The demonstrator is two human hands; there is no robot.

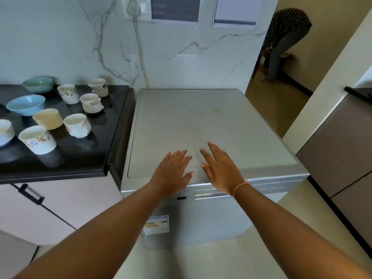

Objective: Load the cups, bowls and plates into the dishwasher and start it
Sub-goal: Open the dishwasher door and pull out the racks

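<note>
A silver dishwasher (pixel 201 121) stands in front of me with its door closed. My left hand (pixel 173 172) and my right hand (pixel 220 168) lie flat, fingers straight, side by side on the front of its top, holding nothing. On the black counter (pixel 84 158) to the left stand several cups, among them a floral cup (pixel 38 141), a cream cup (pixel 48 118) and a white cup (pixel 77 125). A blue bowl (pixel 25 104) and a green bowl (pixel 38 83) sit behind them. No plates are visible.
A power cord (pixel 141 55) runs down the marble wall behind the dishwasher. White cabinets with a black handle (pixel 31 193) sit under the counter. A brown cabinet (pixel 338 150) stands close on the right. A person (pixel 285 41) bends over in the doorway at the back right.
</note>
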